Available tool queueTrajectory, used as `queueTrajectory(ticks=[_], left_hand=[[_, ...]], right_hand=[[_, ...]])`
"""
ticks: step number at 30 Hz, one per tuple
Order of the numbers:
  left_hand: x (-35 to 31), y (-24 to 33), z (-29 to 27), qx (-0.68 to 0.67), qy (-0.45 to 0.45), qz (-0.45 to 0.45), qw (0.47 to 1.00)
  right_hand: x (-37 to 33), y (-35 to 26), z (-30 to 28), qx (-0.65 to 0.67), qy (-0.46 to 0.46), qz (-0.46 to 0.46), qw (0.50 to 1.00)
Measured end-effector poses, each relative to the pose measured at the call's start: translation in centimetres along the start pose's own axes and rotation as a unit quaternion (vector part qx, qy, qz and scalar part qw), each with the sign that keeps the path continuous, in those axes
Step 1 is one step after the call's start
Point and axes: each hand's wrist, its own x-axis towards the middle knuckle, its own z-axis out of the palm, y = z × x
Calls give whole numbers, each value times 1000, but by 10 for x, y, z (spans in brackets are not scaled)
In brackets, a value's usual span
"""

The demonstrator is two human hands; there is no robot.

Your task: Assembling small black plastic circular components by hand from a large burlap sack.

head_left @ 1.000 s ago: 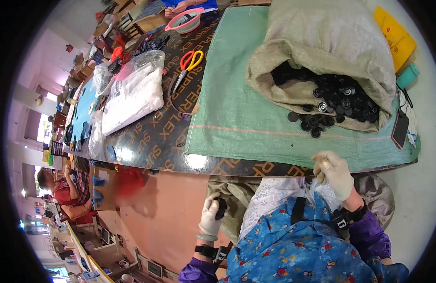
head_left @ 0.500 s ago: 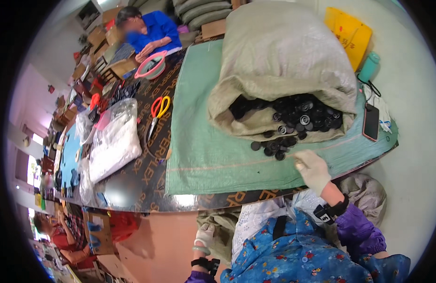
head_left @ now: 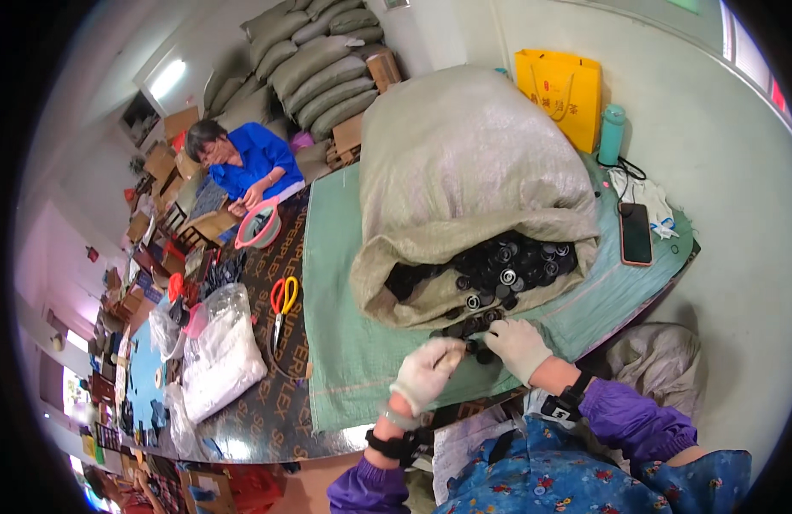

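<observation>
Loose black discs [head_left: 471, 325] lie at the fingertips of the slightly bent right hand [head_left: 514, 349], just beyond the half-curled left hand [head_left: 426, 370], whether either grips any I cannot tell, while farther out the woven sack [head_left: 477, 154] gapes handward, seemingly for easy reach.

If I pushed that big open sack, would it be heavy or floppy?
The big sack bulges, so it's probably heavy to shove. Its creased, folded mouth suggests floppy material. Loose black round pieces lie there, so a push might spill some.
</observation>
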Motion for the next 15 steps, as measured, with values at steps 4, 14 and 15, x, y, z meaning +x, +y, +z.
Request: queueTrajectory(ticks=[4, 14, 15], left_hand=[[81, 7, 6, 178, 22, 49, 982], [171, -2, 48, 364, -94, 24, 926], [172, 10, 47, 365, -108, 2, 925]], right_hand=[[-22, 17, -13, 55, -37, 122, 990], [-43, 32, -28, 95, -1, 100, 990], [-41, 32, -27, 89, -4, 83, 992]])
